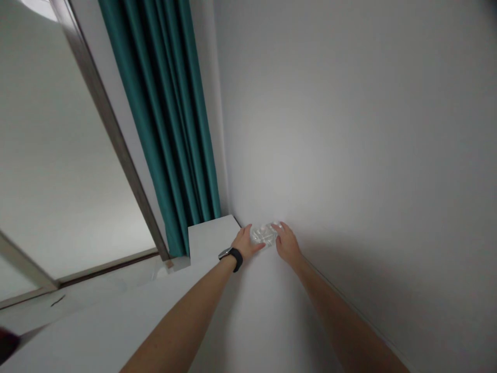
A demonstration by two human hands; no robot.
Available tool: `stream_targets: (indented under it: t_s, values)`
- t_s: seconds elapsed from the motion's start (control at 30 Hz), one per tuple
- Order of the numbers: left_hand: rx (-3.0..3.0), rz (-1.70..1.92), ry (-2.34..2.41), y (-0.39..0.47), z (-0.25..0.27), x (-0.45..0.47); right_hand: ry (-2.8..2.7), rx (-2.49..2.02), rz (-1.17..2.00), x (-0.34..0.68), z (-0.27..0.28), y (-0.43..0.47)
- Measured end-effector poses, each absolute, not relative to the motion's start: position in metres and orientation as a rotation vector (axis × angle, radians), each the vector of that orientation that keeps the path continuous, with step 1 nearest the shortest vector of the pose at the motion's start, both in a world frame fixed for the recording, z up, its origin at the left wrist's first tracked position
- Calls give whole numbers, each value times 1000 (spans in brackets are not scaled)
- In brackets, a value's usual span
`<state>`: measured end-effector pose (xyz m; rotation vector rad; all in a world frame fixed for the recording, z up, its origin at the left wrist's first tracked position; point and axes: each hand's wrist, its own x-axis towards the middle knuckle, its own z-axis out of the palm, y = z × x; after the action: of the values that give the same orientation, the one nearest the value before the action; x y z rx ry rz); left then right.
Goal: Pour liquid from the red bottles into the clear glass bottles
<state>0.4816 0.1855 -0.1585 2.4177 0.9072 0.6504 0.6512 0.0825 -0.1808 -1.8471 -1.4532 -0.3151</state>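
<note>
Between my two hands lies a clear plastic container (263,235) with a ridged, shiny surface, on a white tabletop close to the wall. What is inside it, if anything, is too small to make out. My left hand (245,242) is curled round its left end, thumb along the near side, with a dark watch (234,257) on that wrist. Its right end is gripped by my right hand (286,242), fingers over the far edge and thumb nearer me. Both arms are stretched out forward.
The white tabletop (254,321) runs along a plain pale wall (341,134) on the right. A white raised block or panel (213,237) stands at the far left corner, below a green curtain (171,114). Further left is a framed glass panel (66,155).
</note>
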Motion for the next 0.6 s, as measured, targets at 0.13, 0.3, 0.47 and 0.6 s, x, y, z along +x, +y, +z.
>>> stream_targets:
  t_s: [0.13,0.3,0.47,0.6]
  values:
    - [2417,641,831,191,-161,500,-1461,-1918,-301,657,-185,91]
    - [2386,633,777,193,-161,499,-1473,-1949,-301,661,-182,86]
    - [2376,596,721,187,-157,469,-1578,-1892,-301,637,-174,68]
    - [2371,599,682,172,-153,419,-1643,-1832,-295,594,-168,51]
